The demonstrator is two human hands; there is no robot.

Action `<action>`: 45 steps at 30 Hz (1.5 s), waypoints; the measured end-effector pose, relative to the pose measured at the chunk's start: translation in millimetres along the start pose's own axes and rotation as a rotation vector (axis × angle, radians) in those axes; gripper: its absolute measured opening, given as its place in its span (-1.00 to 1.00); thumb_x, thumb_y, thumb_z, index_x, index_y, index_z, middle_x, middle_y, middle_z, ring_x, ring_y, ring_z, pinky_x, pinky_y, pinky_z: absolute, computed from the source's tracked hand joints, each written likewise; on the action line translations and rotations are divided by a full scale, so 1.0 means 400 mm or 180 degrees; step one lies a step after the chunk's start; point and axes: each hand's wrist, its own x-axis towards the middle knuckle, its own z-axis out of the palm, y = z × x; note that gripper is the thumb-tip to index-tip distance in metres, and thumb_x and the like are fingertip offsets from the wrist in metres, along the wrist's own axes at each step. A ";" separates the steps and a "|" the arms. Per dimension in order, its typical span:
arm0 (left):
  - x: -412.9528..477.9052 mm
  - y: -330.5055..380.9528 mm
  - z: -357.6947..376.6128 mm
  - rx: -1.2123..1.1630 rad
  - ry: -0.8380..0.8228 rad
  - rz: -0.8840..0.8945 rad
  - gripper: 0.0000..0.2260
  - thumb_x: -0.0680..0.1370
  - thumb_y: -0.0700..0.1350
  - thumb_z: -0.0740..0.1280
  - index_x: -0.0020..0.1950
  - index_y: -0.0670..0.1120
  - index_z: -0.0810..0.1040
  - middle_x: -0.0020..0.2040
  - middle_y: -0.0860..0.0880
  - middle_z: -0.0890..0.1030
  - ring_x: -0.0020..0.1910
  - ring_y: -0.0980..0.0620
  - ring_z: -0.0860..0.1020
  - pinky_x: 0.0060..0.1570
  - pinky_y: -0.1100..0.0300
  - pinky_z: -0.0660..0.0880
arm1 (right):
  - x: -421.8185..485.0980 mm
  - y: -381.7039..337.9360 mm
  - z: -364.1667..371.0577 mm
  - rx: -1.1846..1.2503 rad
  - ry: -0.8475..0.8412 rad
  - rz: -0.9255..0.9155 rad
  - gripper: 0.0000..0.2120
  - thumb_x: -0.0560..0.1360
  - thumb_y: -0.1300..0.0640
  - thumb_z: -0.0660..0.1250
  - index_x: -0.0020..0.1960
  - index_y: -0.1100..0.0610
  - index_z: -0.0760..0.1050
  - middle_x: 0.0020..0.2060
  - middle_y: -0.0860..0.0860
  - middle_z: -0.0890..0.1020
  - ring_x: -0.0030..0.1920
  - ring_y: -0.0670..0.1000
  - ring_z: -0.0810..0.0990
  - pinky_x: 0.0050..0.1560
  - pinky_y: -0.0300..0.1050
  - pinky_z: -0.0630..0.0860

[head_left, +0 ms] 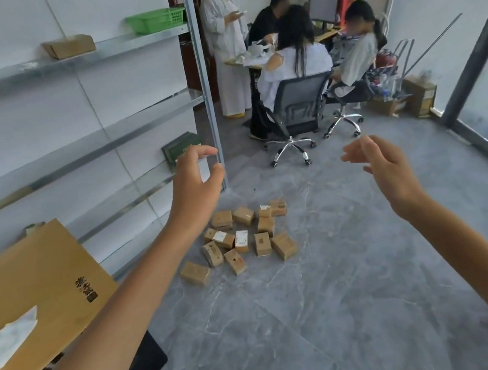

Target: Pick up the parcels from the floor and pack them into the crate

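Several small brown cardboard parcels (239,238) lie scattered in a cluster on the grey floor, some with white labels. My left hand (195,183) is stretched out above and to the left of them, fingers loosely curved and holding nothing. My right hand (386,169) is raised to the right of the cluster, fingers relaxed and empty. Neither hand touches a parcel. A large tan cardboard box (35,286) with black print sits at my lower left, white paper inside; whether it is the crate I cannot tell.
Metal shelving (66,144) runs along the left wall, with a green basket (156,20) and a small box on top. Beyond the parcels, several people sit and stand round a desk on wheeled office chairs (294,123). A dark frame (475,59) borders the right.
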 end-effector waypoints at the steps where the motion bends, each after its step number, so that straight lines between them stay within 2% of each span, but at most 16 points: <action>1: 0.021 -0.007 0.008 -0.0018 0.0006 -0.0007 -0.82 0.56 -0.18 0.22 0.12 0.06 0.41 0.20 0.10 0.41 0.29 0.11 0.38 0.34 0.04 0.33 | 0.018 0.014 0.003 0.0022 0.0001 0.0049 -0.71 0.65 0.06 0.05 -0.03 0.11 0.52 -0.06 0.11 0.64 -0.05 -0.06 0.59 0.05 -0.15 0.41; 7: 0.165 -0.096 0.014 -0.0144 0.0066 -0.0057 -0.83 0.57 -0.18 0.22 0.10 0.07 0.43 0.19 0.13 0.47 0.25 0.19 0.39 0.28 0.19 0.31 | 0.142 0.079 0.097 0.0014 -0.0229 0.0293 -0.70 0.64 0.05 0.06 -0.05 0.07 0.53 -0.09 0.09 0.66 -0.03 0.00 0.61 -0.05 -0.19 0.40; 13: 0.376 -0.259 -0.003 -0.0212 0.0108 -0.0261 -0.84 0.57 -0.20 0.23 0.08 0.04 0.43 0.15 0.11 0.49 0.20 0.17 0.42 0.16 0.26 0.30 | 0.325 0.127 0.283 -0.0100 -0.0475 0.0371 -0.70 0.64 0.05 0.06 0.00 0.12 0.54 -0.06 0.10 0.66 0.00 0.00 0.61 -0.02 -0.15 0.43; 18: 0.555 -0.431 -0.058 -0.0183 0.0088 -0.0507 -0.85 0.57 -0.21 0.22 0.09 0.01 0.43 0.15 0.07 0.52 0.20 0.13 0.44 0.22 0.20 0.34 | 0.472 0.173 0.491 -0.0110 -0.0586 0.0662 -0.73 0.64 0.10 0.07 0.01 0.15 0.52 -0.05 0.12 0.64 -0.02 0.02 0.59 -0.12 -0.21 0.39; 22: 0.683 -0.567 -0.092 -0.0047 0.0014 -0.0736 -0.85 0.57 -0.21 0.22 0.09 -0.02 0.44 0.18 0.01 0.54 0.23 0.04 0.47 0.27 0.07 0.38 | 0.564 0.209 0.630 -0.0096 -0.0765 0.0862 -0.74 0.64 0.13 0.07 0.00 0.15 0.52 -0.05 0.13 0.62 -0.07 -0.02 0.57 -0.09 -0.18 0.41; 26: 0.788 -0.657 -0.096 -0.0015 -0.0085 -0.0873 -0.85 0.57 -0.20 0.21 0.09 -0.02 0.44 0.15 0.01 0.55 0.21 0.04 0.48 0.27 0.07 0.39 | 0.641 0.247 0.710 -0.0131 -0.0853 0.1068 -0.75 0.64 0.12 0.08 -0.02 0.13 0.52 -0.07 0.11 0.63 -0.07 -0.03 0.58 0.00 -0.12 0.41; 29: 0.861 -0.712 -0.086 0.0020 -0.0131 -0.0883 -0.86 0.56 -0.20 0.21 0.08 -0.01 0.44 0.13 0.02 0.56 0.19 0.04 0.49 0.26 0.07 0.40 | 0.707 0.285 0.745 -0.0182 -0.0851 0.1151 -0.75 0.64 0.13 0.08 0.00 0.18 0.52 -0.08 0.13 0.63 -0.10 -0.04 0.58 -0.01 -0.11 0.40; 35: 0.999 -0.819 -0.026 0.0004 -0.0155 -0.1067 -0.85 0.56 -0.21 0.21 0.07 -0.02 0.46 0.13 0.01 0.56 0.18 0.06 0.49 0.13 0.20 0.39 | 0.865 0.369 0.814 -0.0299 -0.0890 0.1357 -0.74 0.64 0.13 0.08 -0.01 0.16 0.52 -0.09 0.12 0.63 -0.07 0.01 0.58 0.08 -0.01 0.39; 41: 1.177 -0.923 0.098 0.0075 -0.0199 -0.1158 -0.84 0.57 -0.22 0.20 0.11 -0.08 0.47 0.13 0.02 0.55 0.13 0.10 0.48 -0.03 0.40 0.34 | 1.087 0.475 0.907 -0.0271 -0.0983 0.1559 -0.76 0.64 0.15 0.08 0.00 0.18 0.52 -0.06 0.16 0.63 -0.05 0.04 0.58 -0.07 -0.20 0.42; 45: 1.325 -1.001 0.199 0.0062 -0.0246 -0.1299 -0.85 0.56 -0.25 0.19 0.07 -0.06 0.47 0.10 0.05 0.55 0.11 0.11 0.49 0.09 0.30 0.37 | 1.259 0.562 0.986 -0.0222 -0.1173 0.1653 -0.75 0.64 0.12 0.08 -0.02 0.15 0.52 -0.07 0.14 0.64 -0.02 0.04 0.59 0.00 -0.11 0.45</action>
